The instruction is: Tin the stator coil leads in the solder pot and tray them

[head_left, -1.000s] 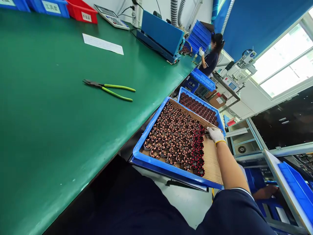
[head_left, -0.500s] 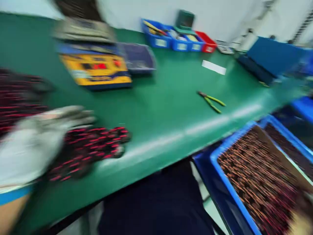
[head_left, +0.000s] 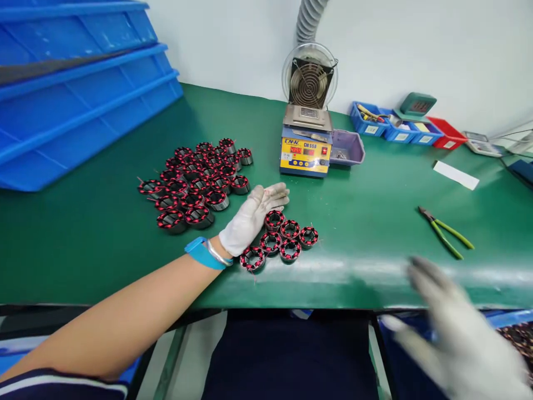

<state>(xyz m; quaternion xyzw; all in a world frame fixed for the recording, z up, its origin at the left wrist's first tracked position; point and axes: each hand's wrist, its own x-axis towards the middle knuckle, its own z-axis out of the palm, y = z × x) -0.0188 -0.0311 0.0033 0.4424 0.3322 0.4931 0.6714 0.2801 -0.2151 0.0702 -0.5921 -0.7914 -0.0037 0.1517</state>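
My left hand, in a white glove, rests edge-down on the green table with its fingers stretched out. It lies against a small group of ring-shaped motor stators with red and black windings. On its other side stands a larger cluster of the same stators, packed close together. Blurred by motion, my gloved right hand hangs over the table's front edge at the lower right. Its thumb and fingers are apart, and nothing shows between them.
A yellow and blue solder pot stands at the back beside a purple tray. Green-handled cutters and a white strip lie to the right. Blue crates rise at the left; small blue bins line the wall.
The view has swung left, bringing the whole larger cluster in. My right hand has come away from the parts bin at the right to the table's front edge. My left hand stays beside the small group.
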